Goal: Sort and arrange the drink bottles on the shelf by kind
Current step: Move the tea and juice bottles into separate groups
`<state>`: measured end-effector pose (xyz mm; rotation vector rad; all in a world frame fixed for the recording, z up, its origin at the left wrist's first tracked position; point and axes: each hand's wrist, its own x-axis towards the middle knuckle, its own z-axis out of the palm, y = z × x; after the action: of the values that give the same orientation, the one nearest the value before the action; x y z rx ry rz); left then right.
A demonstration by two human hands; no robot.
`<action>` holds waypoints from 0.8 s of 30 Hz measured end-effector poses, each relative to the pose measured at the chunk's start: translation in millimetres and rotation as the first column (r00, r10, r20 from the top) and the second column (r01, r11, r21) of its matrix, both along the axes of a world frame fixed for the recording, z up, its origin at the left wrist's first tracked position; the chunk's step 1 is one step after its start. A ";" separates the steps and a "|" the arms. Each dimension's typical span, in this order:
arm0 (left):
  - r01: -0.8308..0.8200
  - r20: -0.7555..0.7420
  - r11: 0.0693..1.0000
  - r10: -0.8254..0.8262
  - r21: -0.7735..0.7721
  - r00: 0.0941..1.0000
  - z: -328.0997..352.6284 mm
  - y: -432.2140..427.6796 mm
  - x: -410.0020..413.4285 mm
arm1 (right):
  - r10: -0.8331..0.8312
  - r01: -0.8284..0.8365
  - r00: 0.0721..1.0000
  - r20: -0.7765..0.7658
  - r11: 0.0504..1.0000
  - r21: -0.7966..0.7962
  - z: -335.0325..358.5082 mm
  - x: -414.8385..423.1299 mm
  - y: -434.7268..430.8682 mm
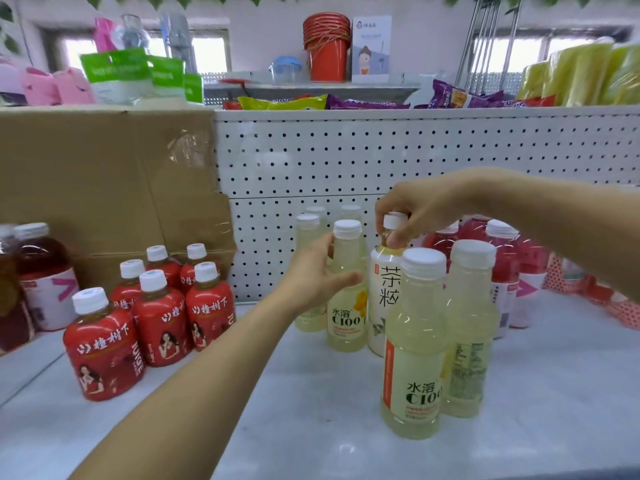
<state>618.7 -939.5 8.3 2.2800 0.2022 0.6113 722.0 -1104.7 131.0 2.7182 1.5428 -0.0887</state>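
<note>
Roughly halfway: red bottles [159, 320] grouped left, pink bottles [505, 268] right. Left hand [317, 277] grips a lemon bottle [346, 313]; right hand [419, 206] pinches the neck of the white tea bottle [382, 296], mid-shelf among lemon ones, not yet sorted.

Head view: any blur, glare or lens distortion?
Head view: the wide-angle lens bows the top edge of the white perforated back panel; windows behind are blown out; stacked red plastic buckets up top look soft; the nearest pale-yellow C100 bottle is sharp.
</note>
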 end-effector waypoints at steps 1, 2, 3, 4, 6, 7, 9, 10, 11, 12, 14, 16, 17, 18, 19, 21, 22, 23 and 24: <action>-0.011 0.008 1.000 0.011 0.005 1.000 -0.6 -3.6 4.8 | 0.006 -0.006 1.000 -0.008 1.000 -0.002 0.9 1.5 -0.5; -0.020 0.019 1.000 0.019 0.009 1.000 -1.3 -7.2 7.5 | 0.012 -0.012 1.000 -0.016 1.000 -0.005 2.2 2.6 -0.8; -0.028 0.031 0.999 0.027 0.018 0.999 -2.8 -10.5 8.4 | 0.019 -0.019 1.000 -0.025 1.000 -0.011 3.5 2.7 -0.8; -0.045 0.043 0.998 0.043 0.043 0.998 -5.4 -12.4 7.9 | 0.028 -0.028 0.999 -0.033 0.999 -0.019 4.9 2.8 -0.5; -0.126 0.075 0.981 0.116 0.148 0.990 -10.8 -14.7 2.1 | 0.050 -0.052 0.997 -0.055 0.998 -0.033 8.0 0.5 0.4; -0.176 0.119 0.965 0.155 0.194 0.981 -11.9 -15.5 -3.2 | 0.063 -0.066 0.996 -0.070 0.997 -0.035 9.2 -1.6 1.5; -0.210 0.252 0.961 0.161 0.181 0.954 -9.5 -17.7 -17.0 | 0.099 -0.102 0.991 -0.094 0.995 -0.020 10.8 -7.9 5.4; -0.175 0.287 0.976 0.132 0.129 0.949 -6.1 -19.4 -24.2 | 0.122 -0.124 0.987 -0.104 0.992 -0.008 11.4 -11.7 8.1; -0.117 0.284 0.991 0.093 0.069 0.954 -2.0 -21.3 -31.5 | 0.147 -0.148 0.982 -0.116 0.989 0.001 11.6 -15.4 11.5; -0.056 0.252 0.998 0.049 0.022 0.966 2.3 -22.9 -38.4 | 0.173 -0.173 0.976 -0.129 0.985 0.013 11.6 -19.7 15.1; 0.004 0.172 1.000 -0.003 -0.006 0.985 7.2 -25.3 -50.5 | 0.223 -0.219 0.963 -0.153 0.975 0.046 9.2 -29.3 23.3; 0.010 0.123 1.000 -0.010 -0.005 0.992 6.7 -25.4 -61.0 | 0.276 -0.262 0.945 -0.177 0.960 0.098 4.6 -38.4 30.4; 0.001 0.115 1.000 -0.001 -0.003 0.993 5.4 -23.1 -65.7 | 0.299 -0.278 0.934 -0.197 0.952 0.125 2.8 -41.4 33.1; -0.016 0.117 1.000 0.014 0.008 0.993 4.0 -19.8 -71.2 | 0.315 -0.288 0.925 -0.214 0.946 0.149 2.0 -42.3 34.8; -0.044 0.118 0.999 0.041 0.027 0.992 3.5 -15.4 -77.4 | 0.320 -0.288 0.924 -0.212 0.943 0.167 2.6 -40.8 35.6; -0.112 0.114 0.992 0.106 0.049 0.988 4.1 -5.6 -91.9 | 0.282 -0.264 0.954 -0.098 0.950 0.167 5.2 -33.3 37.7; -0.141 0.111 0.988 0.133 0.066 0.985 6.3 -1.1 -95.0 | 0.241 -0.237 0.970 -0.013 0.960 0.147 7.9 -27.1 37.2; -0.181 0.098 0.979 0.172 0.090 0.980 6.4 3.8 -102.2 | 0.209 -0.212 0.977 0.039 0.971 0.111 5.7 -23.1 41.1; -0.210 0.090 0.970 0.201 0.119 0.976 7.1 8.3 -106.8 | 0.171 -0.176 0.983 0.063 0.982 0.068 2.1 -18.8 43.9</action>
<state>511.9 -931.1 15.3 2.3711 0.3750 0.8399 703.2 -1060.8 133.1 2.5991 1.7923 0.0488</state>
